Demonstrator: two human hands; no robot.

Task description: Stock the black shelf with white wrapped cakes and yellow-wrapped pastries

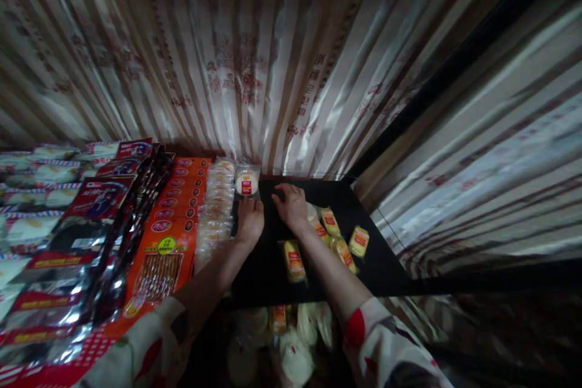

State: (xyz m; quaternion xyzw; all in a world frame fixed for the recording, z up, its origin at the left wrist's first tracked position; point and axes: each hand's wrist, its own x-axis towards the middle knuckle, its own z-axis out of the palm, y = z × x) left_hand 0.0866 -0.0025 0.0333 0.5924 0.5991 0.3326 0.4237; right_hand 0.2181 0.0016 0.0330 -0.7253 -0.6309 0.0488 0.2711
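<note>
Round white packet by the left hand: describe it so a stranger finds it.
Find the black shelf below the striped curtain. At its back left corner, just past the left hand, sits the round packet. Nearby yellow packets are oblong; it alone is a white disc, red-labelled.

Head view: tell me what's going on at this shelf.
A person has both bare hands on a black shelf. The left hand lies at the edge of a row of clear-wrapped packets, fingertips by a round red-labelled packet at the back; whether it grips anything is unclear. The right hand rests open and flat on the shelf, with loose yellow-labelled packets beside its wrist. Further left, orange packs and dark glossy packs are lined up.
</note>
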